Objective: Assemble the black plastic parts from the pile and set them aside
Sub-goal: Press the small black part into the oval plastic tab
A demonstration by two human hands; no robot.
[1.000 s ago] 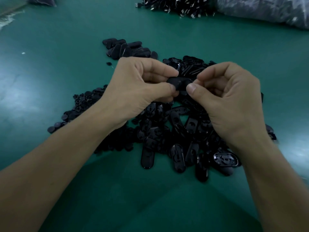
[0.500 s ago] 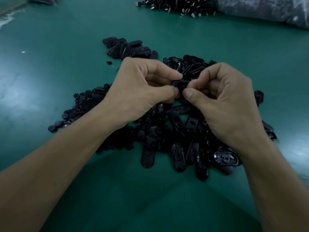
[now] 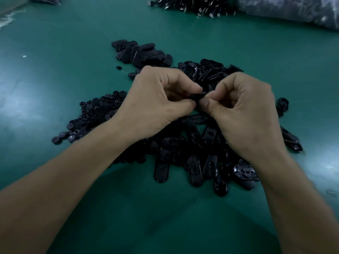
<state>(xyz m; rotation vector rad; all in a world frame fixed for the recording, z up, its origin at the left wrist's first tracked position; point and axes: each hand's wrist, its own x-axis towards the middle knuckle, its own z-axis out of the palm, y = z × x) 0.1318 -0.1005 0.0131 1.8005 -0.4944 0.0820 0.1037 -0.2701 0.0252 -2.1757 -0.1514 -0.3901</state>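
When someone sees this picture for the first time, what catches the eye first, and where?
First, the two hands at the centre: the left hand and the right hand pinch one small black part between their fingertips. Under them a big pile of black oval shells lies on the green table, with small round pieces spread to its left. Beyond the left hand sits a smaller cluster of black parts.

Smooth dark-green tabletop (image 3: pixel 64 85), dimly lit, pale glare patches at left; crinkled grey plastic bag (image 3: pixel 293 10) at far right corner.
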